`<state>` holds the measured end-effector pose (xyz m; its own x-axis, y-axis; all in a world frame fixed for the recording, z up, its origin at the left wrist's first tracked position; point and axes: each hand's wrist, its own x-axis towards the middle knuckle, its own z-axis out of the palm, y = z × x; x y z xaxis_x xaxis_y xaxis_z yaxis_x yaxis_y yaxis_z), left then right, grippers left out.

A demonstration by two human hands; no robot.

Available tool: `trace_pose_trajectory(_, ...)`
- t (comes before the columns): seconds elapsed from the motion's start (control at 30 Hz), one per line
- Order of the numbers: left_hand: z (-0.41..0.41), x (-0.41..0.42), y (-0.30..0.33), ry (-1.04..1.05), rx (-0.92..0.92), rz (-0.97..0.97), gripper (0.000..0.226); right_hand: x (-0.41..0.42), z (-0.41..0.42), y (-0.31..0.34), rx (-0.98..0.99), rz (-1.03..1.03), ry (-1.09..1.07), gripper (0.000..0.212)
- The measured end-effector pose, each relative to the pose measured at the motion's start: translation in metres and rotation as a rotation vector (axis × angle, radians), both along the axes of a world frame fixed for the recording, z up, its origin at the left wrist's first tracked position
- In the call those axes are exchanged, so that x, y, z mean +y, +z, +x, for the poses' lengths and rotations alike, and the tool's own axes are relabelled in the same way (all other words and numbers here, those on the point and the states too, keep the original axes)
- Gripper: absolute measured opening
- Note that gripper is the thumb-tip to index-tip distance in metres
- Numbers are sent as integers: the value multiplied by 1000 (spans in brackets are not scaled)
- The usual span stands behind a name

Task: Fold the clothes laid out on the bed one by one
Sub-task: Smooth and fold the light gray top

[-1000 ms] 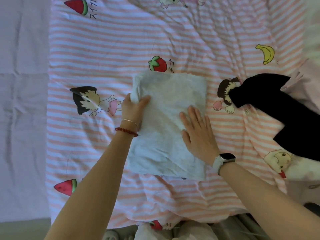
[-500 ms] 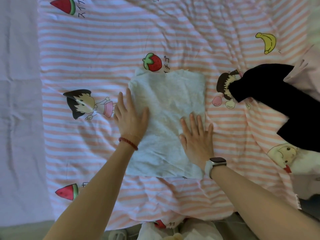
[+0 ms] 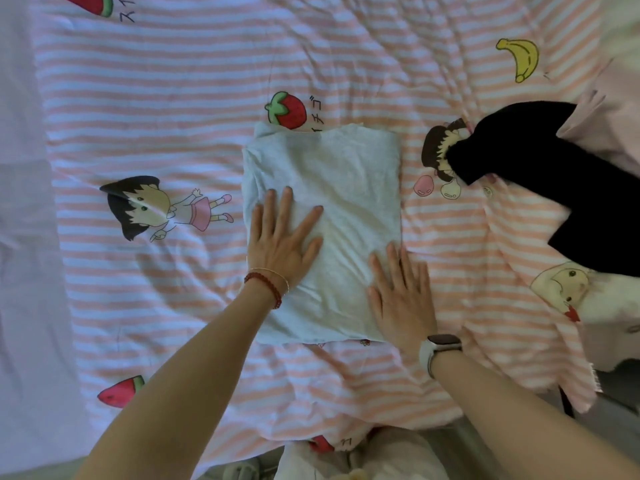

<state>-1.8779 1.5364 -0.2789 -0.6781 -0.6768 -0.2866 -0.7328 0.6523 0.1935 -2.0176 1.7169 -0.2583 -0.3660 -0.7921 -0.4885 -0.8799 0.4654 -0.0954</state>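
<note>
Left hand (image 3: pixel 282 244) lies flat, palm down and fingers spread, pressing on the left half of the folded pale garment (image 3: pixel 325 202), with a red bead bracelet (image 3: pixel 266 287) at that wrist. Right hand (image 3: pixel 401 296) is flat and open too, fingers together and pointing up the bed, resting across the garment's lower right edge so part of the palm sits on the bedsheet (image 3: pixel 173 98); a watch (image 3: pixel 438 348) wraps that wrist. The garment is a neat rectangle in the middle of the pink-striped sheet, its top edge just below a printed strawberry (image 3: pixel 285 110). Off to the right, apart from the fold, a black garment (image 3: pixel 554 181) sprawls unfolded, covering part of a cartoon figure, and a pale pink cloth (image 3: pixel 606 133) overlaps its upper corner. A printed banana (image 3: pixel 519 58) shows above it.
</note>
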Motion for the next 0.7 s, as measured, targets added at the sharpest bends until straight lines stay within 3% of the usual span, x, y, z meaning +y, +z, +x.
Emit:
trace_pose_trajectory(0.13, 6, 1, 3, 69, 42, 51, 53, 22, 6, 10, -160, -66, -55, 60)
trace_pose_trajectory(0.2, 18, 14, 10, 309, 116, 91, 61, 26, 11, 18, -258, -229, -217, 60)
trace_pose_trajectory(0.27, 35, 28, 20, 573, 252, 175, 71, 28, 16, 25, -412, -330, -523, 57)
trace_pose_trajectory(0.33, 53, 39, 29, 791, 359, 327, 75, 25, 19, 30, -602, -301, -788, 37)
trace_pose_trajectory(0.4, 64, 42, 31, 948, 395, 510, 64, 18, 20, 33, -644, -301, -893, 4)
trace_pose_trajectory(0.53, 69, 36, 35, 969, 393, 714, 42, 6, 19, 40, -511, -377, -840, 11)
trace_pose_trajectory(0.7, 65, 42, 47, 950, 517, 761, 42, 3, 21, 46, -602, -399, -903, 11)
